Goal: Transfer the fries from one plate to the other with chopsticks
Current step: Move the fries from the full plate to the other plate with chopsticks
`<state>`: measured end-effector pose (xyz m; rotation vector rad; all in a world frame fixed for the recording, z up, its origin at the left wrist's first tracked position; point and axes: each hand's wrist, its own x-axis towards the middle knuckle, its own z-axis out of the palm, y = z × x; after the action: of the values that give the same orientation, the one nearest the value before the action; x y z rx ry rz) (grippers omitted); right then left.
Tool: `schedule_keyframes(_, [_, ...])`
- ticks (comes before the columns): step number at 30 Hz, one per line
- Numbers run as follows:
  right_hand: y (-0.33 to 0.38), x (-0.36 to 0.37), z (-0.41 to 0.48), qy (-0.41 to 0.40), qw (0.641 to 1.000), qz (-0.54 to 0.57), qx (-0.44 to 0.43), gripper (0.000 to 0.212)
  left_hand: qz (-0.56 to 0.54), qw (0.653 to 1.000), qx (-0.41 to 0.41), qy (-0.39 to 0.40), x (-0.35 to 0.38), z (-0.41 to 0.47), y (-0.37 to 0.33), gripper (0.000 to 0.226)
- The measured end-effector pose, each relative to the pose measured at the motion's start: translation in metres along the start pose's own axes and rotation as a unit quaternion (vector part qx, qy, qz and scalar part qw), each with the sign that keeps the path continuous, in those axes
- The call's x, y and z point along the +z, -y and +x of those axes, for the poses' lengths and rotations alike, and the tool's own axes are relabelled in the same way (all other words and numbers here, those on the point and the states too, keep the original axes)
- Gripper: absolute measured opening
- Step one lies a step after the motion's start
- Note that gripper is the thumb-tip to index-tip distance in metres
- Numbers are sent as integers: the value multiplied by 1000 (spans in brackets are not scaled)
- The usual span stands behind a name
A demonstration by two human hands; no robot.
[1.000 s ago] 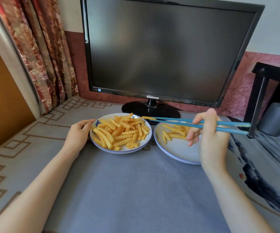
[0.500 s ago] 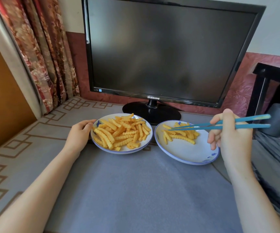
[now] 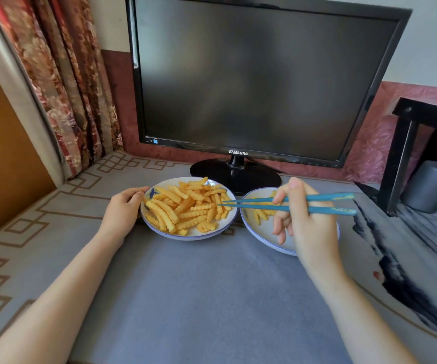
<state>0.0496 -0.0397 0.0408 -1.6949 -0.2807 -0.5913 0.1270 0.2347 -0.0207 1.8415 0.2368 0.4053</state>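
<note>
blue chopsticks (image 3: 251, 207) reach over a plate of crinkle fries, in front of a dark monitor (image 3: 251, 74) with "samsung" on its lower bezel.
the right hand (image 3: 309, 222) grips the chopsticks, whose tips sit slightly apart over the fries (image 3: 186, 208) at the right edge of the full plate (image 3: 193, 236). the left hand (image 3: 122, 208) holds that plate's left rim with curled fingers. a few fries (image 3: 260, 214) lie on the second plate (image 3: 267, 232), just beside it on the grey cloth (image 3: 199, 298).
</note>
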Motion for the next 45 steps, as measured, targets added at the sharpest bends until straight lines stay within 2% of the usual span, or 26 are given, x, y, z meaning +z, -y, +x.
schedule_keyframes(9, [-6,7,-2,28,1000,-4,12,39,-7,1000,6,-5,1,0,1,31])
schedule_keyframes(21, [1,-3,6,-78,992,56,76,39,-7,1000,-6,7,0,1,2,30])
schedule_keyframes(31, [7,-32,17,-147,987,38,45,39,-5,1000,-4,3,1,1,1,31])
schedule_keyframes(34, [6,-47,22,-148,988,14,42,37,-7,1000,-5,-2,2,1,0,31])
schedule_keyframes(40, [1,-71,31,-121,988,-29,88,35,-10,1000,-9,-3,2,0,-1,32])
schedule_keyframes(45, [11,-69,28,-145,987,5,70,35,-18,1000,-11,-1,2,0,0,30])
